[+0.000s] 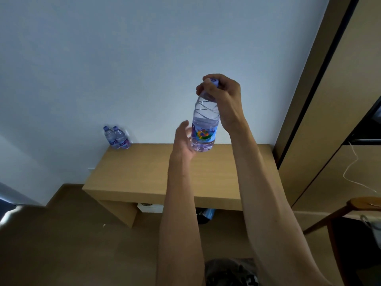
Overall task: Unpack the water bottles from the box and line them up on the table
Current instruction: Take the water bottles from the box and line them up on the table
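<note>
A clear water bottle (204, 124) with a purple cap and a coloured label hangs upright in the air above the wooden table (156, 172). My right hand (224, 100) grips it from above, fingers curled round the cap and neck. My left hand (183, 139) reaches up beside the bottle's lower part, fingers relaxed and touching its left side near the base. Two more water bottles (117, 138) stand side by side at the table's far left corner against the wall. The box is out of view.
A white wall rises behind the table. A tall wooden cabinet (321, 112) stands to the right with a white cable (350, 168) hanging by it. A wooden chair (354, 209) sits at the lower right. A dark object and a white one lie under the table.
</note>
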### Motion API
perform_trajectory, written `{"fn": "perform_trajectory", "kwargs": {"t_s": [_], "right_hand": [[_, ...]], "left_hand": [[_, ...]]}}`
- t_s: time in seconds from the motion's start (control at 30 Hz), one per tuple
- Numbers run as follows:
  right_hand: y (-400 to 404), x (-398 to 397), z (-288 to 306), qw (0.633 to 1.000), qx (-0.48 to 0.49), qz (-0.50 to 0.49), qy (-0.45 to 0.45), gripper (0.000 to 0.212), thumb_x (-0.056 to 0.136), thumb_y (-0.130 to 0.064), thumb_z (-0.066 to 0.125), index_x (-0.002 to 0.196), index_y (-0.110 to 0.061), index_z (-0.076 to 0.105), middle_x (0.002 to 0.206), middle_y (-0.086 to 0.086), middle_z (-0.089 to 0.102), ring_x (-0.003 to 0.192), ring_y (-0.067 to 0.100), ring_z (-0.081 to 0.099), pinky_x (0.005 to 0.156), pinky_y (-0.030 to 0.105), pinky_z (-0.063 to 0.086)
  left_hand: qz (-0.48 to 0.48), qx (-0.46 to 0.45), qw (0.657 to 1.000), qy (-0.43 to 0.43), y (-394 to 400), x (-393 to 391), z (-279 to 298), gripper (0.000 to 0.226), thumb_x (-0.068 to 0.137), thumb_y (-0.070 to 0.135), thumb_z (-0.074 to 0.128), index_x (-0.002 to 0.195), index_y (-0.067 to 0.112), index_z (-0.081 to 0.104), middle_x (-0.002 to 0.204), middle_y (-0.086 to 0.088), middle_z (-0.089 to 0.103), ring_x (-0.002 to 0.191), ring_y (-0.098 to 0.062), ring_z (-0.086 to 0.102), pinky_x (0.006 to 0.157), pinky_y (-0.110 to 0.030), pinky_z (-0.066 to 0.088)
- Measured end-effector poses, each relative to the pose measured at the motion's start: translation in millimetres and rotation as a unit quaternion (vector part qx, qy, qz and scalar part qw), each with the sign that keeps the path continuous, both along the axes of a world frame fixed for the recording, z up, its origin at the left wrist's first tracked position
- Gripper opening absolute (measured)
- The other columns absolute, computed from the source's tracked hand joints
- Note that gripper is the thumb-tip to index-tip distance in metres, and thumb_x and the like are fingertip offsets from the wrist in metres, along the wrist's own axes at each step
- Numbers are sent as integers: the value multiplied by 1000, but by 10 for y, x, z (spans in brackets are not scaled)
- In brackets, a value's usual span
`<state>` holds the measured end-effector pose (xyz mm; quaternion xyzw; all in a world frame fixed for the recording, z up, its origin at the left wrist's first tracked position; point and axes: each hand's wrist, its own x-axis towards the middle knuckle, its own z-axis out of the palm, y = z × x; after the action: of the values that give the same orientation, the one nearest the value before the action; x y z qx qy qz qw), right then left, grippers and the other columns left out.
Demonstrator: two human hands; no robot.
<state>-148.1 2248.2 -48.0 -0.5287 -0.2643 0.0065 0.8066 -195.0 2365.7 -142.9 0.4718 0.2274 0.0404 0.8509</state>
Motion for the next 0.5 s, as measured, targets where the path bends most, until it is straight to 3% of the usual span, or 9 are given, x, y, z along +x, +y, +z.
{"fn": "perform_trajectory", "kwargs": {"t_s": [0.07, 0.13, 0.2, 0.33, 0.4, 0.5], "right_hand": [[-9, -2, 6, 1000, 1, 8, -3, 9, 91, -8, 60, 88, 0, 64, 78, 23, 68, 71, 28, 65, 68, 33, 52], [-34, 7, 20, 1000, 3, 15, -7, 13, 92, -11, 60, 88, 0, 65, 79, 22, 69, 72, 29, 65, 69, 35, 53], [-64, 12, 53, 1000, 13, 19, -9, 15, 91, -13, 60, 89, 1, 65, 80, 22, 69, 74, 31, 66, 70, 36, 53], [-59, -8, 146, 999, 5, 25, -31, 18, 91, -14, 62, 93, 3, 64, 82, 23, 69, 75, 32, 67, 71, 41, 56], [-64, -27, 186, 998, -2, 48, -29, 20, 92, -16, 61, 96, 3, 64, 85, 24, 70, 73, 33, 67, 67, 41, 56], [-84, -33, 211, 996, -31, 72, -32, 23, 94, -22, 58, 100, -1, 64, 91, 20, 72, 70, 32, 66, 64, 40, 56]], "left_hand": [[109, 40, 991, -63, 56, 32, 167, 39, 98, 36, 46, 114, 5, 63, 118, -15, 67, 107, -32, 63, 101, -49, 47], [139, 59, 981, -118, 80, 33, 411, 30, 98, 34, 48, 107, 11, 65, 108, -7, 73, 98, -22, 68, 101, -42, 45], [120, 91, 975, -164, 82, 15, 608, 25, 96, 32, 51, 106, 14, 67, 108, -6, 74, 96, -20, 70, 93, -37, 48], [81, 160, 968, -177, -7, -25, 725, 25, 97, 31, 50, 103, 16, 70, 104, -2, 75, 94, -17, 70, 79, -29, 52], [38, 152, 972, -177, -44, -21, 727, 32, 99, 34, 45, 103, 15, 71, 103, -5, 74, 95, -20, 68, 82, -32, 52], [-44, 69, 976, -201, -59, -65, 724, 42, 101, 40, 40, 105, 12, 71, 107, -11, 70, 101, -27, 65, 92, -38, 49]]}}
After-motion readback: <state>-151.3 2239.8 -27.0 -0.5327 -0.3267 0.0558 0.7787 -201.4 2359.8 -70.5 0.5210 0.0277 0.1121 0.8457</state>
